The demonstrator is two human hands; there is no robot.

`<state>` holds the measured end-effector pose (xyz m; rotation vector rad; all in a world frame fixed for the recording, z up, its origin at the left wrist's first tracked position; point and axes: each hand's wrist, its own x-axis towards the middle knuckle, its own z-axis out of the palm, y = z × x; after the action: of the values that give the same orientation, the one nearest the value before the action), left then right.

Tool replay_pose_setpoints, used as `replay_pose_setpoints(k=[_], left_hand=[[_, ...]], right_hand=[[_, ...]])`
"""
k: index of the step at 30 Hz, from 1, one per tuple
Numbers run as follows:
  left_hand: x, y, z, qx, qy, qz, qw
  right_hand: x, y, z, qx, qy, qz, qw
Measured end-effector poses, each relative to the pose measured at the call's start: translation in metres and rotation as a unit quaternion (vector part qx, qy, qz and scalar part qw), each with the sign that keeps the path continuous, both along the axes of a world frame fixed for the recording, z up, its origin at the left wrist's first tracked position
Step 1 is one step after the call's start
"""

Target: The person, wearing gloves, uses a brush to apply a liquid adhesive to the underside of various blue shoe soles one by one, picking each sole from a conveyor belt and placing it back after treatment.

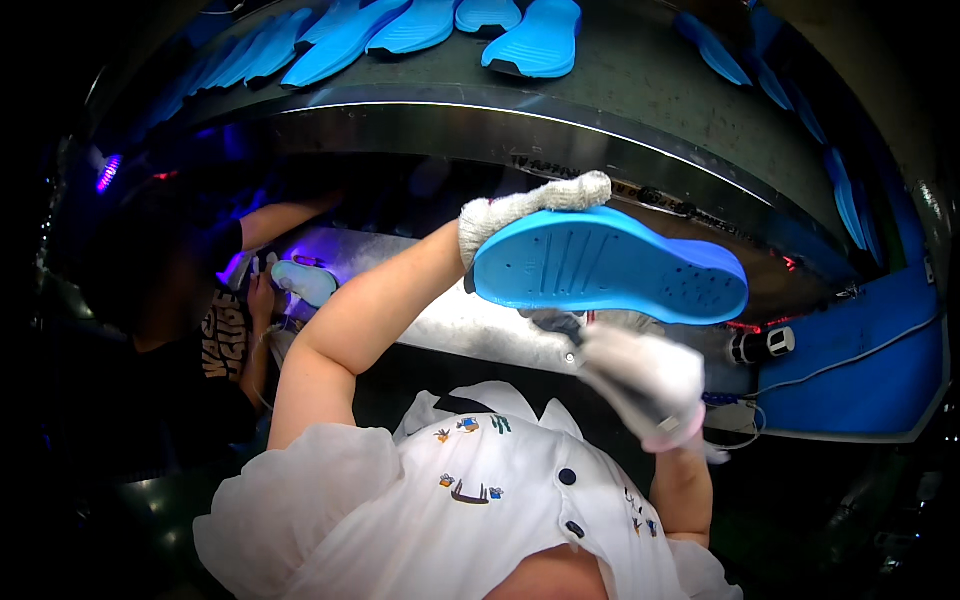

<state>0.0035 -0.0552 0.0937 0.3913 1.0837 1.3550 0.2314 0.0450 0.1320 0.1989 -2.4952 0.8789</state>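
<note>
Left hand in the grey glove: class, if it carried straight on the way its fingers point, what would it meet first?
The gloved left hand, gripping the bright blue foam shoe sole, points up and rightward. It would probably meet the curved metal conveyor edge first, though depth is unclear.

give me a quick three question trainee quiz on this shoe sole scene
1. True or false: the left hand, in a knit glove, holds the blue shoe sole at its heel end.
2. What lies on the belt at the top of the view? A. blue soles B. red boxes C. white gloves
3. Fill in: the gloved right hand is just ____ the held sole.

Key: 1 true; 2 A, a row of blue soles; 3 below. Whether it holds a tool is too blurred to tell.
</note>
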Motion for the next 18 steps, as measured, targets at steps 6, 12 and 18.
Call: replay_pose_setpoints(k=[6,12,18], left_hand=[[0.008,0.003,0.005,0.077,0.058,0.171,0.981],[-0.024,-0.015,0.013,0.137,-0.111,-0.014,0.984],[-0.018,-0.006,0.021,0.105,-0.101,0.049,0.988]], right_hand=[[0.007,-0.001,0.012,0.146,-0.062,0.003,0.987],[0.003,0.014,0.008,0.098,0.0,-0.007,0.995],[0.004,0.03,-0.004,0.04,0.054,-0.065,0.996]])
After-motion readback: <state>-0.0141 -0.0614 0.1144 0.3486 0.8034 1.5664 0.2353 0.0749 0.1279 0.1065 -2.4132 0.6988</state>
